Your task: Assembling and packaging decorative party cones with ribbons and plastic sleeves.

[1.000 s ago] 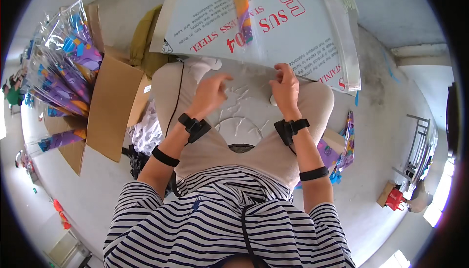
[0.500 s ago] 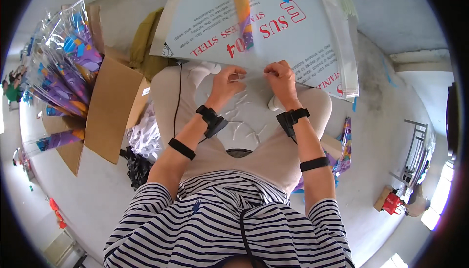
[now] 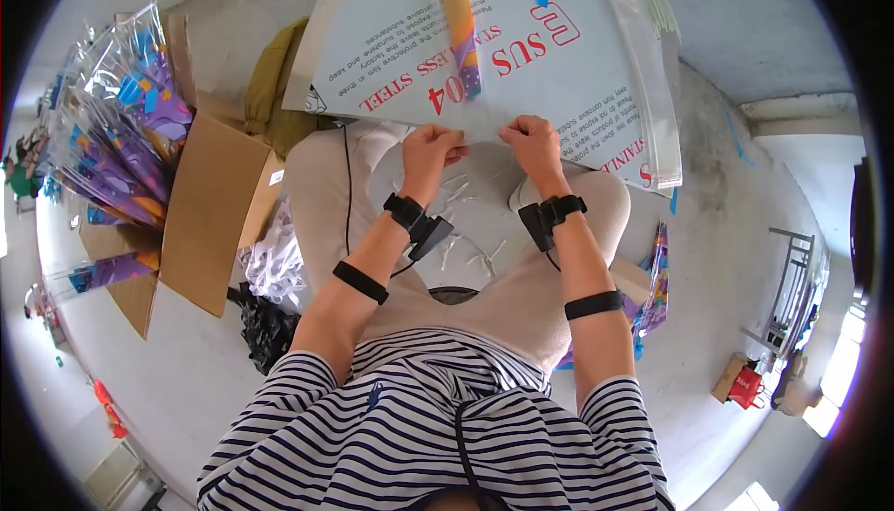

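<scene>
A long orange and purple item (image 3: 458,36) lies in a clear plastic sleeve (image 3: 482,127) on a white sheet with red print (image 3: 559,64) in front of my knees. My left hand (image 3: 430,150) and my right hand (image 3: 533,141) sit close together at the sheet's near edge. Both pinch the near end of the clear sleeve. Each wrist carries a black band with a small device.
An open cardboard box (image 3: 209,218) stands at the left beside a heap of colourful wrapped items (image 3: 116,124). A stack of clear sleeves (image 3: 652,92) lies along the sheet's right side. White paper strips (image 3: 466,252) litter the floor between my legs. Black plastic (image 3: 265,327) lies by my left thigh.
Both hands have risen from my lap to the sheet's near edge and drawn closer together, closing on the end of the clear sleeve.
</scene>
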{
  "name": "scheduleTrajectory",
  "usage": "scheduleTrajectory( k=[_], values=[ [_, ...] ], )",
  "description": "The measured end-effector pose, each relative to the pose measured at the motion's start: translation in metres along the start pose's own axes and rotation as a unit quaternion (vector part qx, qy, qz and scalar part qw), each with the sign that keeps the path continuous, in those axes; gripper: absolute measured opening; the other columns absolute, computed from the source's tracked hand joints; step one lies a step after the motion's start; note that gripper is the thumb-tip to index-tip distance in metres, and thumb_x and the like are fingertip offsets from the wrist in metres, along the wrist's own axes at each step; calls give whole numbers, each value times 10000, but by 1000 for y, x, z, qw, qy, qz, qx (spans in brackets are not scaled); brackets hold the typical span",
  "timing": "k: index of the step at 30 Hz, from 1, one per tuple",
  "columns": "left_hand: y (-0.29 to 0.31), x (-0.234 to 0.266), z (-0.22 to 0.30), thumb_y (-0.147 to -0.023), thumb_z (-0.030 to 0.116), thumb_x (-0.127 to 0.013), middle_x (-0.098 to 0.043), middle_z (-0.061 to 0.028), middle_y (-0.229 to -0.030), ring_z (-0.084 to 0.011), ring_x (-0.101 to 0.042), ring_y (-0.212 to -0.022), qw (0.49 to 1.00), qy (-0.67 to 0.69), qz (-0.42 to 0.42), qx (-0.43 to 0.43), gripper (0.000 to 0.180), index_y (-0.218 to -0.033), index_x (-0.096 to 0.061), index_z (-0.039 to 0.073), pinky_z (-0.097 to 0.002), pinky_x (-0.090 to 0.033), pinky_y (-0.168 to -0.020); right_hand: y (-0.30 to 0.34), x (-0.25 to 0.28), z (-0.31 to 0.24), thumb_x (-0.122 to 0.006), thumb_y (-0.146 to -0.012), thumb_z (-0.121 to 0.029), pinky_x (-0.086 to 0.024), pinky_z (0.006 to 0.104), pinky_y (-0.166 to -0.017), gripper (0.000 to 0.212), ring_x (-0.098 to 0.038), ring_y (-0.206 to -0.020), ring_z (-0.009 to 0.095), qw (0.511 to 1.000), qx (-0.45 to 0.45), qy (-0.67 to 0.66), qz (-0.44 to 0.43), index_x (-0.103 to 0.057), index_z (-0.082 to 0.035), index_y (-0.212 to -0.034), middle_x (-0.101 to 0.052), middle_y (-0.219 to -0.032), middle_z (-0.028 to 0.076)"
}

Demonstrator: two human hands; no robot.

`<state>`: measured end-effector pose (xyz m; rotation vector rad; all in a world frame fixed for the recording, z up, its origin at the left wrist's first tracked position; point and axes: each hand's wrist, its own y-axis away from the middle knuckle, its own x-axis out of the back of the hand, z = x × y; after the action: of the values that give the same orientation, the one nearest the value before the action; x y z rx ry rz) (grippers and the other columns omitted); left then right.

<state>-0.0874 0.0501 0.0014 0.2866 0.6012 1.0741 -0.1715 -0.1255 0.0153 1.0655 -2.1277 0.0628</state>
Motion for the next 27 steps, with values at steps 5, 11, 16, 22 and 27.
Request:
scheduleTrajectory(
  k=[5,11,16,22,27],
  values=[
    [-3,-1,-2,-876,72,-712,-709,-83,-835,-191,-732,-727,1000,-6,14,-10,91,-871,-650,6,-275,-577,-682,0,-3,4,-784,-750,-224,-530,374,-775,200,-693,-814,253,997,21,-70,-10,-756,-77,-882,-725,-857,87],
    [-8,0,-5,-868,66,-714,-705,-93,-829,-208,-735,-729,1000,1,5,-23,106,-877,-641,-10,-285,-583,-692,0,-3,9,-789,-752,-209,-526,376,-818,201,-676,-890,268,997,35,-62,0,-757,-66,-891,-689,-962,117],
    [-8,-2,-5,-866,51,-710,-699,-108,-825,-221,-736,-719,1000,6,21,-20,108,-876,-631,-22,-290,-591,-677,2,-4,5,-786,-763,-233,-523,396,-840,224,-660,-916,305,998,51,-38,8,-757,-51,-891,-665,-1000,151],
    [-8,-3,-7,-833,-2,-724,-676,-121,-808,-237,-723,-666,998,26,46,-38,148,-861,-582,-30,-310,-610,-639,0,-7,2,-798,-742,-249,-534,427,-819,222,-663,-895,336,999,41,-8,31,-770,-53,-844,-677,-971,165],
    [-5,-6,-8,-818,-20,-732,-675,-122,-820,-231,-709,-637,996,21,70,-40,184,-889,-562,-32,-308,-610,-627,0,-10,2,-818,-706,-250,-541,442,-789,206,-666,-876,345,997,51,16,58,-758,-63,-768,-679,-954,169]
  ],
)
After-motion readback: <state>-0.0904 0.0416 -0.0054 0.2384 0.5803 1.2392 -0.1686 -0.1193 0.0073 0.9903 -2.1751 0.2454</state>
